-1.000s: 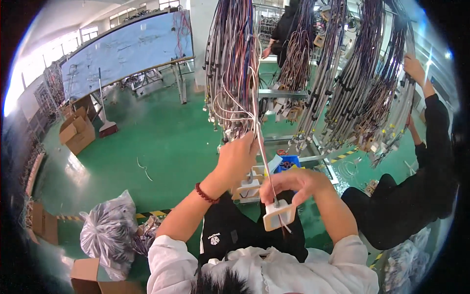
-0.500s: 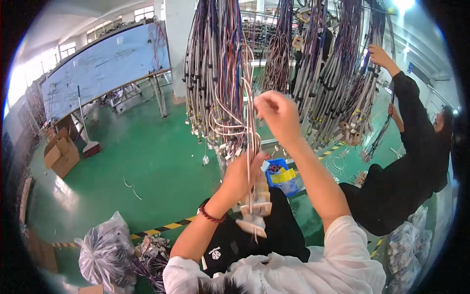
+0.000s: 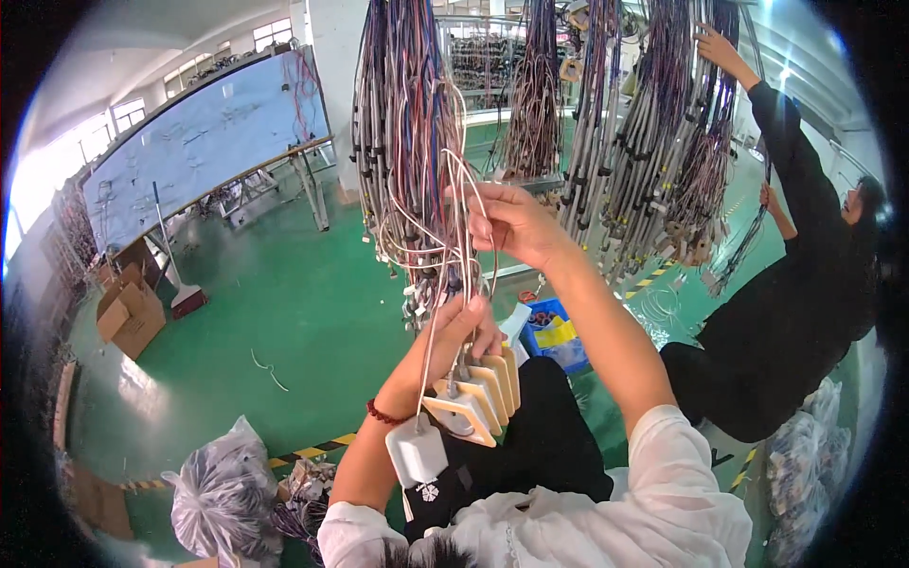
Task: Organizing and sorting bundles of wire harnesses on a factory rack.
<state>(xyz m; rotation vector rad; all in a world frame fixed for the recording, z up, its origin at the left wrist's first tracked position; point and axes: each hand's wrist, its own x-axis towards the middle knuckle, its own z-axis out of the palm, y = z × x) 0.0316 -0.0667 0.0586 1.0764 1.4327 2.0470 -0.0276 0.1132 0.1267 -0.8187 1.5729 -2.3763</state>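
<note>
A thick bundle of long wires [image 3: 402, 133], grey, purple and red with dark sleeves, hangs in front of me. My left hand [image 3: 450, 339] is closed around several white wires [image 3: 458, 248] at the bundle's lower end. Just below that hand, flat square white-and-tan pieces [image 3: 471, 405] hang side by side on their wires. A white box-shaped piece [image 3: 417, 452] dangles apart from them, beside my left wrist. Higher up, my right hand [image 3: 516, 225] has its fingers bent around the white wires, which loop past its fingertips.
More wire bundles [image 3: 653, 133] hang to the right, where a co-worker in black [image 3: 786, 256] reaches up to one. A blue bin [image 3: 557, 336] stands beyond my knee. Filled plastic bags [image 3: 220, 497], a cardboard box [image 3: 131, 310] and a broom [image 3: 187, 298] are on the green floor.
My right hand has come down slightly and taken hold of the white wires. The flat pieces have fanned out, and the white box-shaped piece now hangs to their left. The co-worker's raised hand moved higher.
</note>
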